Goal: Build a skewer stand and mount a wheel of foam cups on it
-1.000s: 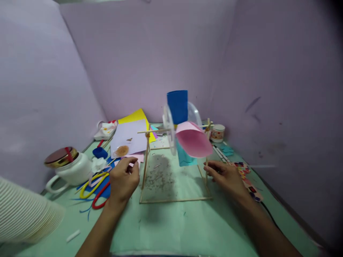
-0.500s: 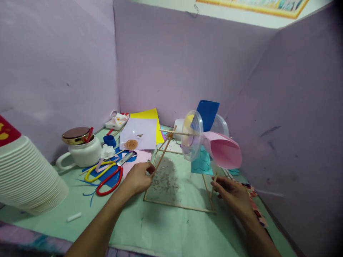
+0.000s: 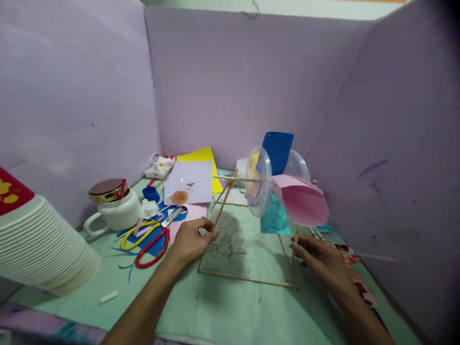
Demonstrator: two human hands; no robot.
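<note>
Pale wooden-stick frame stands on the green-covered table, between both hands, rectangular base down. Left hand: thumb and forefinger nearly together, pinching the slanted left leg. Right hand: thumb and fingertips closed on the right leg, other fingers curled. Thin wooden axle stick crosses the top of the left leg joint; its right support is mostly hidden. Wheel of two clear round plastic discs sits on it, paper blades between: dark blue up, pink toward camera, teal hanging. Red-and-yellow-handled scissors lie left of the left hand; stacked white paper cups further left.
</note>
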